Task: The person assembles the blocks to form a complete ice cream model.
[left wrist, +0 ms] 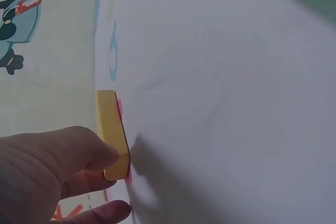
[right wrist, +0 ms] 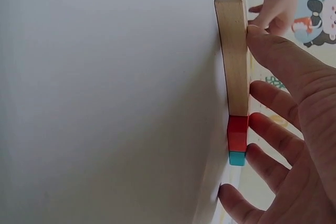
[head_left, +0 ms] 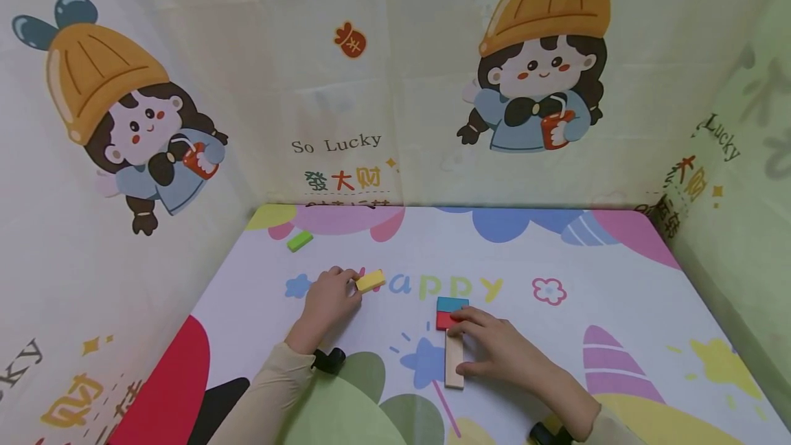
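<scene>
head view looks down, closer wrist views share the table [head_left: 420,253].

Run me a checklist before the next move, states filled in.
1. Left hand holding the yellow block: ok, pinched.
2. Blue block against red block: ok, touching.
3. Wooden block against red block: ok, end to end.
4. Yellow block touching that row: not ok, apart.
5. Green block out of the way: ok, far left.
6. Right hand pressing the row: cannot tell.

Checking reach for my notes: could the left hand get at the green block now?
Probably yes: nothing stands between the left hand and the green block, though its fingers hold the yellow block.
</scene>
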### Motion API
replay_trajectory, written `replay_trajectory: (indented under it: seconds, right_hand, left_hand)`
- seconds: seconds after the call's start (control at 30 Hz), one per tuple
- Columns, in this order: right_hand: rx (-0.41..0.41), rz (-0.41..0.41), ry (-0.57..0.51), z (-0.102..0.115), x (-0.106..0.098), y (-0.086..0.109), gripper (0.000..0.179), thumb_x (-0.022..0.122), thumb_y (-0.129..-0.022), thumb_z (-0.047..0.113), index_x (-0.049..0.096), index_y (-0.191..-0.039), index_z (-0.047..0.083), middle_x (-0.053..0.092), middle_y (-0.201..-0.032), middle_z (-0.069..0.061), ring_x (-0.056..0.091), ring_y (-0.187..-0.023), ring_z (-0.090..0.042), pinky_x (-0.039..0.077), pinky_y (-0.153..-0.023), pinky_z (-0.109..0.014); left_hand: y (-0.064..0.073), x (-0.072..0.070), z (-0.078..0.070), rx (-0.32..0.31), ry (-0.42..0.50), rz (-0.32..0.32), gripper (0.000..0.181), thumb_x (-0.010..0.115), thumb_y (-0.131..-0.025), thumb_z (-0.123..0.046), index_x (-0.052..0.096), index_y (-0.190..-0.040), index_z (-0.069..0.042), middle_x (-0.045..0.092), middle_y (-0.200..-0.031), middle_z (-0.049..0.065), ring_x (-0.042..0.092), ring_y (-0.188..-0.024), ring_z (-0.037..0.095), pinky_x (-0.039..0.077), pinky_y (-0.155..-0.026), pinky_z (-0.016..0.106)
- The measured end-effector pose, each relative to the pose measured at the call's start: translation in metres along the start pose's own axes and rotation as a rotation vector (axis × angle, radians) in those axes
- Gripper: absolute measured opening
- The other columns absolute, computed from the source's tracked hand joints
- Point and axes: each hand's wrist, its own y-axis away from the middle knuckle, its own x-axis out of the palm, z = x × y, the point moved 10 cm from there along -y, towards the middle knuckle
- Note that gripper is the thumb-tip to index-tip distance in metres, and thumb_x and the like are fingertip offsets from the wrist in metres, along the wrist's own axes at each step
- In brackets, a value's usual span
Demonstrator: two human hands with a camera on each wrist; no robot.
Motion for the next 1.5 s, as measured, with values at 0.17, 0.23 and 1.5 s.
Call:
replay_trajectory:
  seconds: [0.17, 0.23, 1.5]
  right_hand:
    - [0.013, 0.008, 0.002, -0.001, 0.000, 0.000, 0.049, 0.088, -0.081, 0.038, 0.069, -0.124, 0.027, 0.058, -0.144, 0.001, 0.054, -0.137, -0.028, 0.049, -0.098, -0.061]
    - [0.014, 0.006, 0.003, -0.001, -0.001, 0.000, 0.049, 0.089, -0.081, 0.038, 0.070, -0.124, 0.027, 0.058, -0.144, 0.001, 0.054, -0.137, -0.028, 0.049, -0.098, -0.061]
    - [0.018, 0.009, -0.009, -0.001, 0.001, 0.000, 0.049, 0.087, -0.082, 0.042, 0.070, -0.125, 0.027, 0.058, -0.144, 0.001, 0.052, -0.138, -0.029, 0.048, -0.100, -0.062]
  left_hand:
    - [-0.001, 0.001, -0.006, 0.002, 0.014, -0.008, 0.030, 0.075, -0.086, -0.019, 0.075, -0.114, -0.009, 0.068, -0.109, 0.015, 0.061, -0.092, 0.030, 0.057, -0.078, 0.048]
    - [-0.002, 0.001, -0.008, 0.006, 0.024, -0.008, 0.029, 0.075, -0.086, -0.019, 0.075, -0.114, -0.009, 0.068, -0.108, 0.015, 0.060, -0.091, 0.030, 0.056, -0.079, 0.047]
    - [-0.021, 0.024, -0.068, 0.143, 0.097, 0.023, 0.028, 0.074, -0.089, -0.020, 0.077, -0.117, -0.017, 0.067, -0.111, 0.009, 0.061, -0.098, 0.029, 0.054, -0.082, 0.044]
